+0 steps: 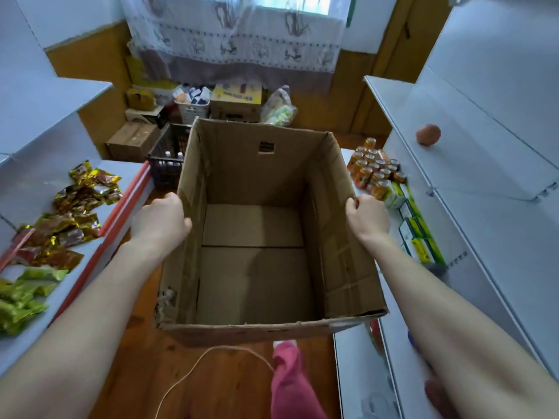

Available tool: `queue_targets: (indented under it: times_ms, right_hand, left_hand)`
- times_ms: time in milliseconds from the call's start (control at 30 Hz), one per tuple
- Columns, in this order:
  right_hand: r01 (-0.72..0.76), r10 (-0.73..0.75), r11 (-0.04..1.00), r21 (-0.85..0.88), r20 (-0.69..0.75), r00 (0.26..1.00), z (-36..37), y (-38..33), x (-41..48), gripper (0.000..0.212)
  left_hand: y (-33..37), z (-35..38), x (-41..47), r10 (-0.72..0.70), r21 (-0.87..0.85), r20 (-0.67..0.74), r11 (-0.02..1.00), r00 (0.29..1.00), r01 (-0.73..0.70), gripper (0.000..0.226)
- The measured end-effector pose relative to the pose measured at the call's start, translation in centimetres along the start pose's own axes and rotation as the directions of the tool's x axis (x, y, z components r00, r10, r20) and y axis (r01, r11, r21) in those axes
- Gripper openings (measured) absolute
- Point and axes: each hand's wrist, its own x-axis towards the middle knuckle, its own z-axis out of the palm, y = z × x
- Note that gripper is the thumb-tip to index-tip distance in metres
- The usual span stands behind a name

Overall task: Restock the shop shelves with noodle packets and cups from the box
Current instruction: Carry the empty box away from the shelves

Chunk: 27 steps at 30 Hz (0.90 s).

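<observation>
Head view, looking down into an open cardboard box held between 2 bare hands. The left hand grips the top edge of the left wall, fingers curled over the rim and thumb against the wall. The right hand pinches the top edge of the right wall with curled fingers.

Between the 2 grips the inside is bare cardboard, with no packets or cups. Restocking looks finished, and the step in hand is probably carrying the empty box away. To do it well, keep both grips level and lift straight. The rim is thin and the corner nearest the left wrist is torn, so a twist could fold a wall.

Outward from the left fingers, gold foil packets and green packets lie on the left shelf; these are likely the noodles. Outward from the right fingers, orange cans and green cartons stand on the right shelf, close enough for a swinging box to knock. Beyond the left fingertips sits a black crate. Behind the wrists, a loose string on the floor could catch a foot.
</observation>
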Motion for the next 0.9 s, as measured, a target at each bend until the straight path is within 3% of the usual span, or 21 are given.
queue_targets:
  times_ms: [400,600,900]
  right_hand:
    - [0.056,-0.056,0.998,-0.012,0.043,0.998,6.3,-1.7,30.8,0.036]
    - [0.105,-0.105,0.994,0.018,0.053,0.993,9.1,-5.2,42.6,0.034]
    - [0.076,-0.077,0.997,0.026,0.058,0.995,15.6,-10.4,61.6,0.033]
  left_hand:
    - [11.0,4.2,27.7,-0.082,-0.014,0.010,0.997,0.997,0.082,0.022]
    - [13.0,4.5,38.9,-0.109,-0.034,-0.040,0.994,0.993,0.107,0.026]
    - [14.5,6.4,60.7,-0.111,-0.023,0.031,0.994,0.993,0.111,0.028]
